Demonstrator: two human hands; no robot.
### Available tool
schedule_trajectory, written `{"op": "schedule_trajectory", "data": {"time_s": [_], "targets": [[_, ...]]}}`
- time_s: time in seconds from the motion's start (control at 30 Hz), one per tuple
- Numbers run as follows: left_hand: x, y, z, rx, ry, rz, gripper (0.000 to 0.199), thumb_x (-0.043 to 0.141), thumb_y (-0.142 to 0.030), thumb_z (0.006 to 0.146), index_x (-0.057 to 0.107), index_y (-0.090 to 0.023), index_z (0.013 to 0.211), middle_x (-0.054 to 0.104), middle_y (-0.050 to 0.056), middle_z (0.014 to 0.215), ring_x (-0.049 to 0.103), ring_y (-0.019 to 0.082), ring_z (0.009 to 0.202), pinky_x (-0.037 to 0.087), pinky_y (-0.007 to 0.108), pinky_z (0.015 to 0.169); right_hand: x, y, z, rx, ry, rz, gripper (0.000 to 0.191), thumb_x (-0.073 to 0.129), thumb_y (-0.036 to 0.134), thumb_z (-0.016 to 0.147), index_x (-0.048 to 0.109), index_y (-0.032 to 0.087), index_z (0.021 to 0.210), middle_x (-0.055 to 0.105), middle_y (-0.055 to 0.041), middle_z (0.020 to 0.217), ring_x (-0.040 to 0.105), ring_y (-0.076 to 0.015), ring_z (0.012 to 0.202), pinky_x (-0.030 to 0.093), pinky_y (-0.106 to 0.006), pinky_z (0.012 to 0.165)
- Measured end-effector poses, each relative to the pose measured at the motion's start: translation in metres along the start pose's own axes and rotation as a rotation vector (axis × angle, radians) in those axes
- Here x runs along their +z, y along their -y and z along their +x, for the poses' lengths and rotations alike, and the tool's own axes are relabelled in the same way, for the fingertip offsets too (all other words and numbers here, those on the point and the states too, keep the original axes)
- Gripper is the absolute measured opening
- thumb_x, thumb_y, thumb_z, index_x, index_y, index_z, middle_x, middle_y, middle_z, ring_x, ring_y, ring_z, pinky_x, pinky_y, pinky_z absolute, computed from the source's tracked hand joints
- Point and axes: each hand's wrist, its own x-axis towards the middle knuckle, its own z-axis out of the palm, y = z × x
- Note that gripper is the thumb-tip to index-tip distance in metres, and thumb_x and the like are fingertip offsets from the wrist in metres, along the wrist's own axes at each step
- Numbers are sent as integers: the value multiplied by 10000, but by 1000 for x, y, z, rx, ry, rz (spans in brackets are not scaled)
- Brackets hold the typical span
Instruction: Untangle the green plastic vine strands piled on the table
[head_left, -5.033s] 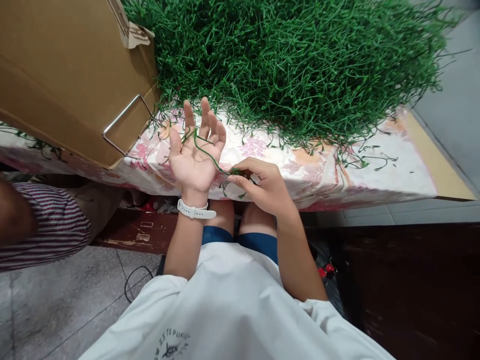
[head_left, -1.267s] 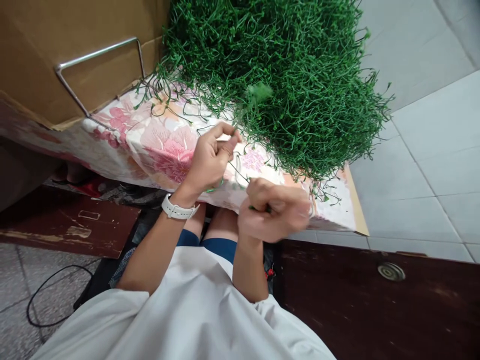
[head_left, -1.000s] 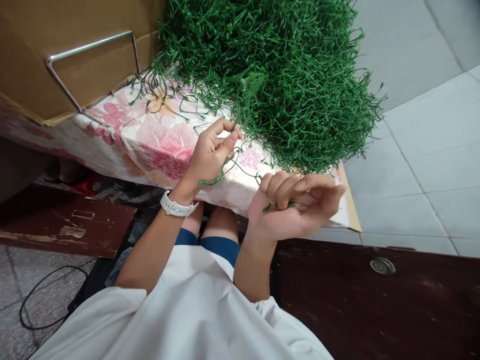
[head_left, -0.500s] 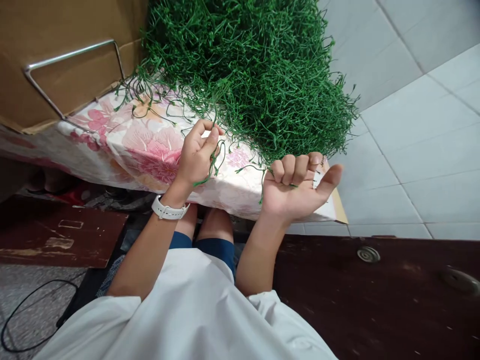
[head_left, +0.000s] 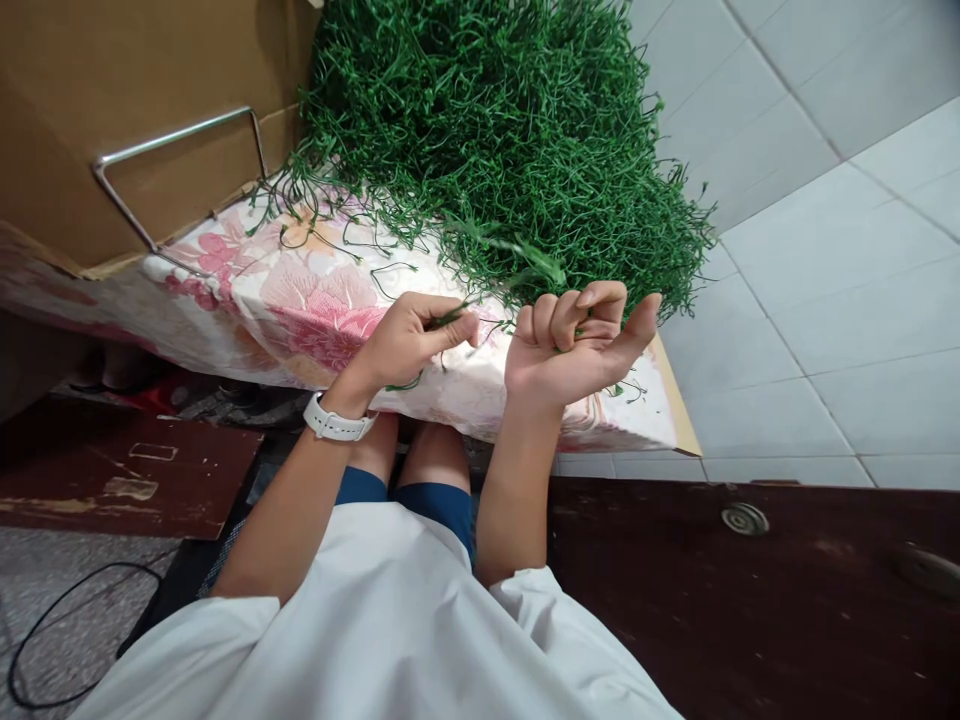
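Observation:
My left hand (head_left: 409,340), with a white watch on its wrist, pinches thin green plastic stems (head_left: 442,322) between thumb and fingers. A blurred green sprig (head_left: 540,262) streaks above both hands, seemingly running out from the left fingertips. My right hand (head_left: 562,345) is turned palm up. Its fingers curl over a bit of green stem at the palm, while the thumb stands apart. Just beyond the hands rises a big heap of green plastic stems (head_left: 495,130), tangled together, with small buds at their tips.
A floral cloth (head_left: 322,300) covers the table under the heap, with several loose stems on it. At left stand a cardboard box (head_left: 150,80) and a bent metal wire frame (head_left: 176,135). A tiled wall (head_left: 862,280) bounds the right. Dark red boards (head_left: 750,600) lie low on both sides.
My left hand has moved right and slightly nearer me, and its green stems have swung toward the right hand. The right hand has shifted slightly left, its index finger lifting.

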Motion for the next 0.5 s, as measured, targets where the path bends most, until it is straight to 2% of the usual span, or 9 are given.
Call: {"op": "schedule_trajectory", "data": {"time_s": [0.17,0.27,0.33,0.37,0.43,0.47,0.5], "targets": [[4,3,-1,15,-94,-111,538,774,-557,846,538,-167,561,410,-44,517,346,63,481,233,248,456,-3,-13,-6,-57,10,-167,484,340,611,1024,432,256,708,90,119,455,64,-87,365,149,-243,404],[-1,7,1,19,-315,-245,518,747,-506,892,492,-183,576,364,-59,512,273,47,430,196,234,426,-11,-21,-13,-282,-43,-532,495,514,624,976,481,235,672,242,90,493,214,-82,416,202,-262,465],[-7,9,2,14,-432,-331,484,721,-476,921,495,-192,602,341,-72,500,229,40,397,188,229,412,-23,-21,-11,-337,-108,-640,497,566,617,952,494,228,652,285,74,513,241,-86,441,199,-268,483],[-10,10,3,9,-435,-345,466,728,-470,916,513,-192,609,335,-75,489,228,40,386,187,228,408,-30,-20,-7,-293,-127,-618,504,510,631,971,490,233,662,264,74,511,218,-92,436,191,-268,476],[-12,10,5,-11,-349,-309,433,764,-477,880,577,-186,621,324,-79,456,258,47,373,184,233,402,-46,-17,6,-175,-144,-527,540,300,658,1020,473,249,712,214,74,527,181,-112,430,205,-271,459],[-12,10,6,-21,-305,-281,421,775,-481,865,606,-180,622,318,-78,439,273,51,370,177,237,400,-54,-16,14,-158,-131,-528,567,216,667,1026,479,252,742,246,63,548,227,-124,442,252,-277,467],[-11,10,7,-33,-279,-256,413,776,-477,856,626,-176,617,319,-75,427,281,54,369,168,241,399,-59,-14,21,-172,-97,-589,590,186,680,1025,507,250,780,331,41,592,337,-141,490,338,-293,510]]}}
